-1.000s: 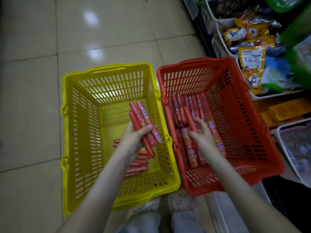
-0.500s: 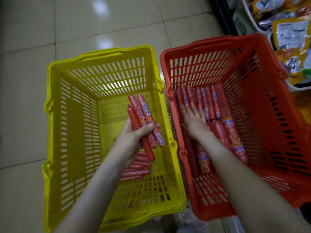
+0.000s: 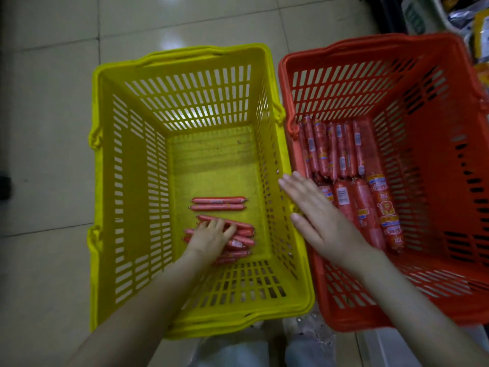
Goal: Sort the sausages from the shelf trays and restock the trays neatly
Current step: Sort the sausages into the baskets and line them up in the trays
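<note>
Lying now at six o'clock in the slotted yellow plastic basket [image 3: 127, 181]: thin red sausage sticks [image 3: 219, 203], lifted a moment ago. Pressing flat on that pile, left hand [image 3: 210, 241], fingers spread, gripping nothing. Hovering open and empty over thick labelled sausages [image 3: 370, 207] in the slotted red plastic basket [image 3: 449, 160], right hand [image 3: 321, 221]. Sorting evidently progressing; restocking not started.

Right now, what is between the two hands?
In the head view, the yellow basket's slotted right wall separates the left hand, on the thin sausages, from the right hand.
</note>
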A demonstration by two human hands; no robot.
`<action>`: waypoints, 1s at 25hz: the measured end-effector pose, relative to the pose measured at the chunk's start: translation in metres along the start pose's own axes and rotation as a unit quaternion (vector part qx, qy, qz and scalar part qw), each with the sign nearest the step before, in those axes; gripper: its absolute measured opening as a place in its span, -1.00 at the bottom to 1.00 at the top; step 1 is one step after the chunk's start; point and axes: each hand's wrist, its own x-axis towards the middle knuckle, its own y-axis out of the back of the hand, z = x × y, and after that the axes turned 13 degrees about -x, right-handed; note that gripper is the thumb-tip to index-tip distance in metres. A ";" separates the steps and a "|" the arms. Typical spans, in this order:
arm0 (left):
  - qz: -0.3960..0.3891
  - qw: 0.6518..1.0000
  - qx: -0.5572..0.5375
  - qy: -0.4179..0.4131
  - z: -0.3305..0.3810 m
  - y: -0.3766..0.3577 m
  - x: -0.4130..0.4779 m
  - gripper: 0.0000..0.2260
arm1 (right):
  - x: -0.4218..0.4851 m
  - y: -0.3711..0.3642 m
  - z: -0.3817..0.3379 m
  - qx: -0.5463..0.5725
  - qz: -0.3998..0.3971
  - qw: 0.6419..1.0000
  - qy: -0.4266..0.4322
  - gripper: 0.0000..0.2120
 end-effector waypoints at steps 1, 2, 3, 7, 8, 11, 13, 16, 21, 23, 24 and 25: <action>-0.002 1.000 -0.008 0.003 -0.001 -0.004 0.003 -0.51 | 0.001 0.001 0.001 -0.013 -0.009 1.000 0.001 -0.50; -0.012 1.000 -0.022 0.015 -0.002 -0.007 0.005 -0.48 | 0.001 0.001 0.002 -0.022 -0.011 1.000 0.001 -0.51; -0.026 0.998 -0.044 0.034 -0.004 -0.009 0.006 -0.45 | 0.001 0.001 0.002 -0.026 -0.010 1.000 0.000 -0.51; -0.047 0.995 -0.071 0.050 -0.002 -0.020 0.006 -0.31 | 0.000 -0.002 -0.001 -0.008 0.005 1.000 -0.009 -0.53; -0.055 0.996 -0.059 0.042 0.000 -0.022 0.006 -0.31 | 0.001 -0.002 -0.001 -0.004 0.008 1.000 -0.009 -0.53; -0.081 0.992 -0.089 0.034 0.001 -0.022 0.009 -0.33 | 0.001 -0.002 -0.001 -0.028 0.006 1.000 -0.009 -0.53; -0.046 0.993 -0.108 0.021 0.004 -0.010 0.002 -0.34 | 0.001 0.003 -0.002 -0.095 -0.003 0.995 -0.010 -0.51; 0.068 0.985 -0.157 0.027 0.018 0.029 -0.020 -0.33 | -0.013 0.030 -0.015 -0.206 -0.005 0.979 0.002 -0.52; 0.355 0.890 -0.283 -0.038 0.068 0.134 -0.094 -0.44 | -0.087 0.123 -0.061 -0.276 0.048 0.954 -0.108 -0.53; 0.421 0.857 -0.276 -0.112 0.101 0.168 -0.139 -0.49 | -0.138 0.164 -0.085 -0.314 0.061 0.934 -0.160 -0.52; 0.440 0.844 -0.265 -0.156 0.120 0.179 -0.161 -0.52 | -0.167 0.180 -0.098 -0.327 0.066 0.924 -0.189 -0.51; 0.445 0.836 -0.252 -0.198 0.139 0.186 -0.179 -0.54 | -0.196 0.194 -0.107 -0.334 0.069 0.914 -0.221 -0.50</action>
